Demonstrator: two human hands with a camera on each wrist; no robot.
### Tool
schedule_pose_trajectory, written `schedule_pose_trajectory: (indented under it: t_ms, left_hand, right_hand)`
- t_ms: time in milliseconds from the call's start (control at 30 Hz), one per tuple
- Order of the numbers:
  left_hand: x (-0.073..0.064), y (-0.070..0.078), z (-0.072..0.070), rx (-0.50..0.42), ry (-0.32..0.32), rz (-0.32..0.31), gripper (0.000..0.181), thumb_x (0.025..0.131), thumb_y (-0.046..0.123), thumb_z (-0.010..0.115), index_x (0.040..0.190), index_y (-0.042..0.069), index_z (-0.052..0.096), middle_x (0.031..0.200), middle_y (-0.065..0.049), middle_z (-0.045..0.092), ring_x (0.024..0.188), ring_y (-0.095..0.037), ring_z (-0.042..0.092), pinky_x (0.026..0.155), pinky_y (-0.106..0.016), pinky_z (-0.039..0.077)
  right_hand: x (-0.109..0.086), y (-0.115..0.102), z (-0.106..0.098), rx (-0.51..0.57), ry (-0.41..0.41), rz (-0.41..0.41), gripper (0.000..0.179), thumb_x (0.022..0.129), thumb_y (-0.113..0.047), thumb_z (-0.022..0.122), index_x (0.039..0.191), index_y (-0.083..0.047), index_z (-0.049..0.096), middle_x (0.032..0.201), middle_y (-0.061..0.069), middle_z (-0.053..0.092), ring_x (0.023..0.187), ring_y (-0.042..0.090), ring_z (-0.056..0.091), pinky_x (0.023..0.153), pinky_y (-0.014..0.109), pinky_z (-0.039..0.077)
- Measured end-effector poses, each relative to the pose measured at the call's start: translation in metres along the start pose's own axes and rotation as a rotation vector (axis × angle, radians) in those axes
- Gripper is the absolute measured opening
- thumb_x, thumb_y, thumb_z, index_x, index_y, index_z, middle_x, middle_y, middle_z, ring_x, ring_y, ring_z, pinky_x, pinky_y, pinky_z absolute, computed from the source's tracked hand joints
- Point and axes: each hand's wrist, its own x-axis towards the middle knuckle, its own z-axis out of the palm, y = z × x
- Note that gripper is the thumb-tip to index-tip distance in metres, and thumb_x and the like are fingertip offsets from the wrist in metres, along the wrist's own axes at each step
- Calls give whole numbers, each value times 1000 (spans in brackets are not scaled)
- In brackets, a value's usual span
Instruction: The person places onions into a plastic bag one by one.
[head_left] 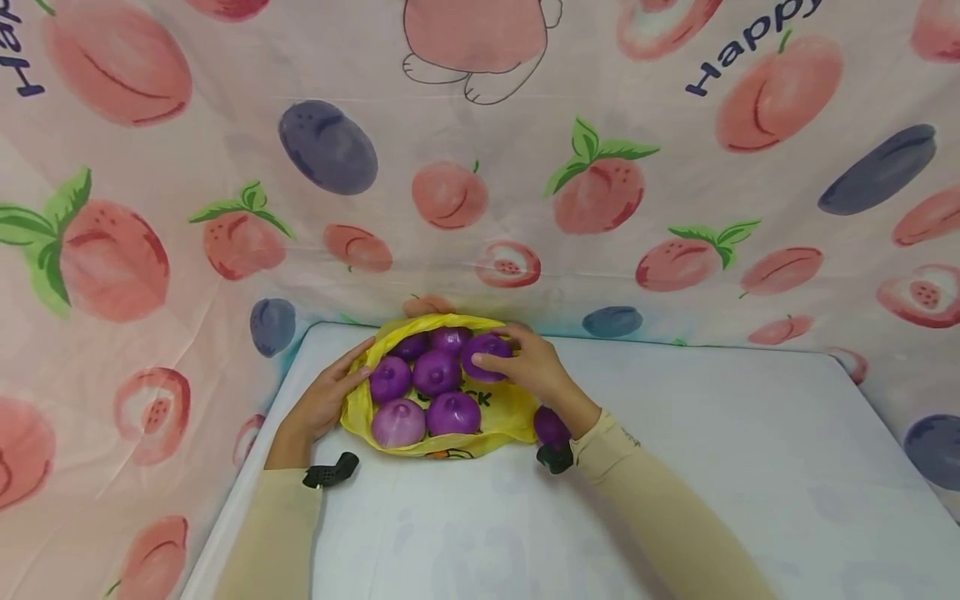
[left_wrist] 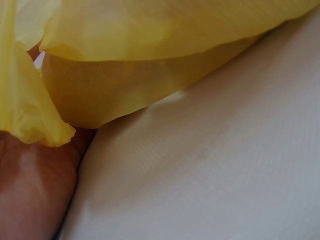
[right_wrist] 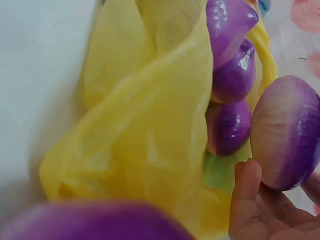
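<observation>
A yellow plastic bag lies with its mouth spread, and several purple onions sit in it. At its left rim, my left hand grips the plastic; in the left wrist view a fold of the bag covers most of that hand. My right hand holds one purple onion at the bag's back right. The right wrist view shows this held onion between the thumb and fingers of the hand, beside the other onions.
Another purple onion is outside the bag, below my right wrist. A white-covered table lies under everything, and a fruit-printed cloth hangs behind it. Black wrist devices are on both sleeves.
</observation>
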Motion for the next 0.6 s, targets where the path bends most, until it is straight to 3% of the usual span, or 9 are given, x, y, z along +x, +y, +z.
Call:
schedule_pose_trajectory:
  t_ms: [333,600]
  left_hand:
    - [-1,1,2,-3,8,-7,58,109,25,50,163,27,29,171,-8,18,132,-2,49,101,-21,52]
    - [0,1,2,5,18,-11,58,108,26,51,162,28,30,171,-8,18,134,-3,47,101,-19,51]
  right_hand:
    - [5,3,16,-119,38,-29,71,86,-55,77,145,-21,58,136,9,66,117,28,65,96,44,58]
    - [6,3,22,-212,73,-58,69,91,-51,72,148,-16,53,144,11,60,132,34,56,113,52,45]
